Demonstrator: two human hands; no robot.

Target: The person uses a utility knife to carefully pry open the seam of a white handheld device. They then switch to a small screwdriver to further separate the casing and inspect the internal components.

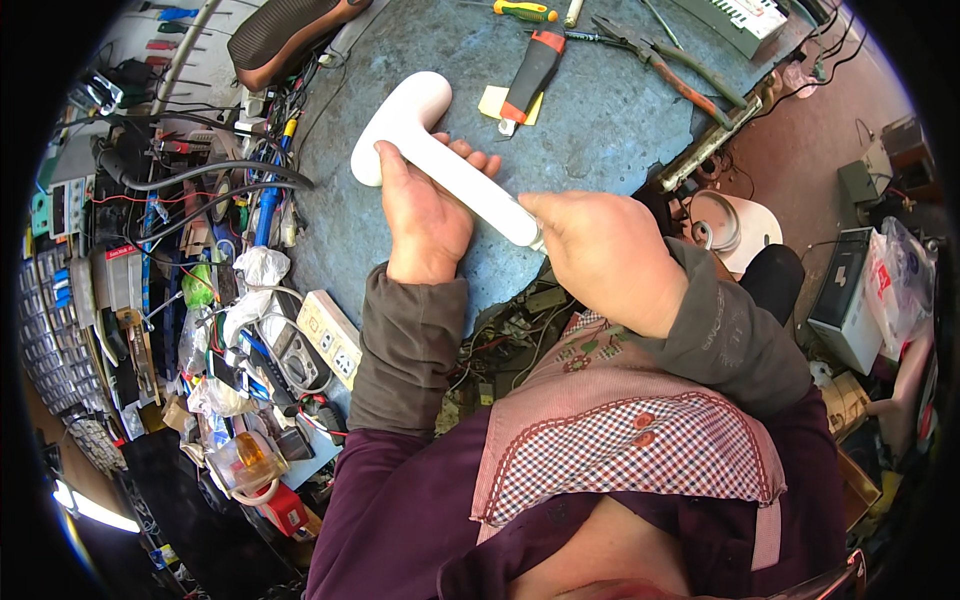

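Note:
A white, smooth, hammer-shaped handheld appliance point(455, 170) lies slantwise over the bench, its rounded head at the far left and its long handle running down to the right. My left hand point(428, 228) cradles it from below near the head, thumb on the near side and fingertips showing beyond the handle. At the handle's lower end my right hand point(612, 250) is closed, with the thumb and index finger against the tip. A small metallic bit shows there, and whatever else is inside that hand is hidden.
The worn blue bench top point(350, 235) carries a red-and-black utility knife point(535, 75), a yellow note point(492, 101), pliers point(665, 65) and a yellow-handled screwdriver point(525, 11). Cables, bags and a power strip point(330, 337) crowd the left. A round stool point(740, 235) stands right.

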